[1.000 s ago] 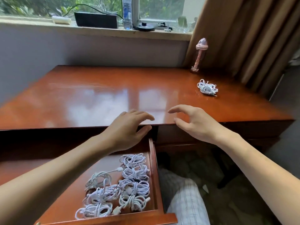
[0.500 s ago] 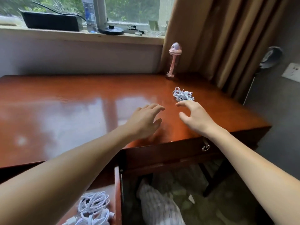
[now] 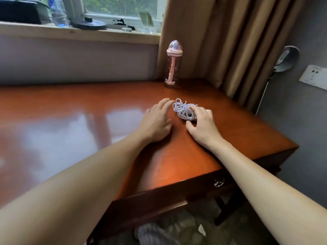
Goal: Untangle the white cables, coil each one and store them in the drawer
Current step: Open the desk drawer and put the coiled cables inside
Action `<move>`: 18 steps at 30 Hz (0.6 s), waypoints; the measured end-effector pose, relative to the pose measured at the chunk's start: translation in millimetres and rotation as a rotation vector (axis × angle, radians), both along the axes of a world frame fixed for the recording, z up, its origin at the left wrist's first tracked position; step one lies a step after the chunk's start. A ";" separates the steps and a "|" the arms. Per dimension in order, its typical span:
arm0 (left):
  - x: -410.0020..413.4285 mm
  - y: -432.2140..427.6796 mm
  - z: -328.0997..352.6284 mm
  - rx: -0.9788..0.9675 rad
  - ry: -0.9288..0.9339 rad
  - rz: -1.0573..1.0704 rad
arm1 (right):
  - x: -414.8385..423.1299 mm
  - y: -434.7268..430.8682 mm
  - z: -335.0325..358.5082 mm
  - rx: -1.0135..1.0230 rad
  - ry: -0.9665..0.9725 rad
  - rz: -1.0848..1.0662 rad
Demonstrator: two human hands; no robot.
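Fingers, left point(image 3: 165, 103): straight and relaxed, holding nothing, tips just beside the left edge of the cable bundle. Left hand point(image 3: 155, 122) lies low over the tabletop point(image 3: 70, 131), centre frame.

Fingers, right point(image 3: 195, 109): bent over the right side of the bundle and touching it, thumb at the near edge. From my remote seat I cannot tell whether the right hand point(image 3: 203, 125) has a closed grasp or only a resting contact.

Item 1, task object: white cable bundle point(image 3: 183, 110). Loose, irregular loops, one heap, lying on the tabletop just right of centre, between the two hands.

Item 2: pink drinking bottle point(image 3: 172, 68). Upright at the back edge of the tabletop, above the bundle in frame and apart from it.

Item 3: brown curtain point(image 3: 221, 41), upper right.

Item 4: drawer pull point(image 3: 218, 183) on a shut front, lower right. I see no open drawer in this view.

Step in hand, my judgement: taking up the bundle before untangling; no coiling has begun on it.

Next move calls for: closing both hands on the heap, lifting it, finding a free end, and drawing the loops out without tightening knots.
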State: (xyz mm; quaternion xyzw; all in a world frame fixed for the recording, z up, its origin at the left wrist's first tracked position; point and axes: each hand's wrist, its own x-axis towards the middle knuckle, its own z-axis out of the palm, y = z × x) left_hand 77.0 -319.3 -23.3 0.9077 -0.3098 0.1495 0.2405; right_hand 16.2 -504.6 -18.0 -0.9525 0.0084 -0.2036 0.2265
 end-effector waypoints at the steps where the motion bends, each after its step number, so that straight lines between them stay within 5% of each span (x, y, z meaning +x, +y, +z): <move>1: 7.4 -5.3 0.3 0.001 0.006 -0.002 | 2.7 -1.4 -3.1 0.005 -0.018 -0.012; 7: 40.4 -37.1 1.8 0.058 -0.067 -0.055 | 5.1 -1.7 -11.8 -0.203 -0.107 -0.173; 18: 32.9 -39.0 2.2 -0.072 -0.021 -0.039 | 5.3 0.3 -9.0 -0.074 -0.054 -0.238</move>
